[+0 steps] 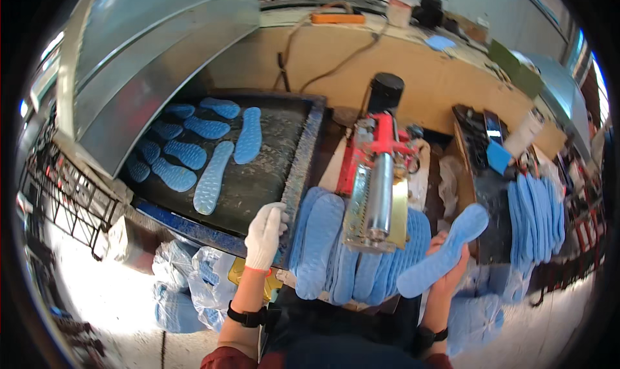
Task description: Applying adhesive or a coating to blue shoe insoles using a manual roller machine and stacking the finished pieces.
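Note:
A single blue insole [445, 249] is in my bare right hand [452, 269], tilted with its wide end up to the right; the fingers are mostly behind it. My left hand [265, 236], in a white knit glove, is at the near right corner of the black conveyor belt [271, 143]. Its fingers are curled together, and nothing shows in them. Several dimpled blue insoles [214, 178] lie spread on the belt, left of that hand. Between my hands, a row of stacked blue insoles [321, 243] sits in front of a red machine with a metal roller [380, 201].
A sheet-metal hood [168, 46] rises over the belt's left part. More insoles [536, 217] stand on a black side table [494, 204] at right, with a phone [493, 126]. Plastic bags of insoles [181, 298] lie below left. An orange power strip [338, 18] rests on the back ledge.

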Demonstrator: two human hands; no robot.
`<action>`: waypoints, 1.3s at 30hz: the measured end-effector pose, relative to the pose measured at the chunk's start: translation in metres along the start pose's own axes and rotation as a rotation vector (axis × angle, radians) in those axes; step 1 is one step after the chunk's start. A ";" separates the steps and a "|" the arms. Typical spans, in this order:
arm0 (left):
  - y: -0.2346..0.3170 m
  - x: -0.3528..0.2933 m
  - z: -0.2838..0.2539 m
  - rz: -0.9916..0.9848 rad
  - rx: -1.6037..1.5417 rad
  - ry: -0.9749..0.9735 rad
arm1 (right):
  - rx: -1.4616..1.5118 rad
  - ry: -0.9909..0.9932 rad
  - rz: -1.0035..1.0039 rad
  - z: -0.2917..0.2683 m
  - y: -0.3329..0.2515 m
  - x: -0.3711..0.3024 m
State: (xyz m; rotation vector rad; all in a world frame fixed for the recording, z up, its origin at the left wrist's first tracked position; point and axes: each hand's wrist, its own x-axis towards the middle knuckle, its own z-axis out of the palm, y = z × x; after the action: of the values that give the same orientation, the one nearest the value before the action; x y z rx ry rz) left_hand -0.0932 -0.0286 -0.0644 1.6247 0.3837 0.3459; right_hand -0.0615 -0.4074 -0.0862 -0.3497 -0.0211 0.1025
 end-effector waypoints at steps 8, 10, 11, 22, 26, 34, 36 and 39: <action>-0.037 0.010 0.004 0.245 0.363 0.079 | -0.150 0.073 0.219 -0.088 0.058 0.019; -0.033 0.010 0.008 0.266 0.333 0.087 | -0.175 0.094 0.179 -0.110 0.063 0.023; -0.031 0.009 0.008 0.281 0.353 0.091 | -0.202 0.124 0.121 -0.120 0.061 0.025; -0.023 0.007 -0.114 0.502 1.235 0.514 | -0.305 0.276 0.118 -0.125 0.054 0.023; -0.030 0.023 -0.135 0.496 1.270 0.471 | -0.239 0.268 0.126 -0.101 0.058 0.025; -0.024 0.040 -0.145 0.446 1.301 0.379 | -0.231 0.190 0.191 -0.121 0.053 0.020; -0.017 0.041 -0.137 0.401 1.395 0.354 | -0.221 0.244 0.141 -0.102 0.059 0.020; 0.011 0.055 -0.108 0.488 1.236 0.207 | -0.251 0.270 0.119 -0.111 0.053 0.022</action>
State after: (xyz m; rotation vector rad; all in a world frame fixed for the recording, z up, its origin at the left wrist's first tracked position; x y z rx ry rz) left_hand -0.0910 0.0917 -0.0440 2.9231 0.3676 0.7300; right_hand -0.0409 -0.3939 -0.2090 -0.6130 0.2564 0.1703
